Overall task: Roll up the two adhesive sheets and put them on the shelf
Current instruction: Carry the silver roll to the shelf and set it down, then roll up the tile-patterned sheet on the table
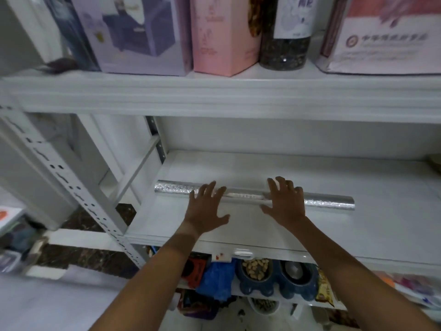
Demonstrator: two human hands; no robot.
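Head view, looking down onto the middle shelf (pixel 358 211) of a white metal rack. Silver embossed roll (pixel 171 188) lies crosswise on that shelf, toward its front half. Left hand (pixel 206 209) spread flat, fingers straight, fingertips laid on the roll left of its middle. Right hand (pixel 285 201) likewise spread, fingers slightly bent over the roll right of its middle; neither hand closes around it. Judging by the palms-down pressure, the hands are rolling the sheet tighter against the shelf board, or steadying it so it does not unwind or roll off. A pale flat sheet (pixel 245 225) seems to run from the roll toward the shelf's front lip, under the wrists, so the winding looks unfinished; only one roll can be seen, so a second sheet is unaccounted for. Above the roll, on the upper shelf: purple box (pixel 133 34) picturing an armchair, pink carton (pixel 222 37), dark jar (pixel 284 51) with a white label, white bag (pixel 386 39) with a round red emblem and Chinese characters too blurred to read. Below the roll, a blue double pet bowl (pixel 274 275) holding kibble in one side.
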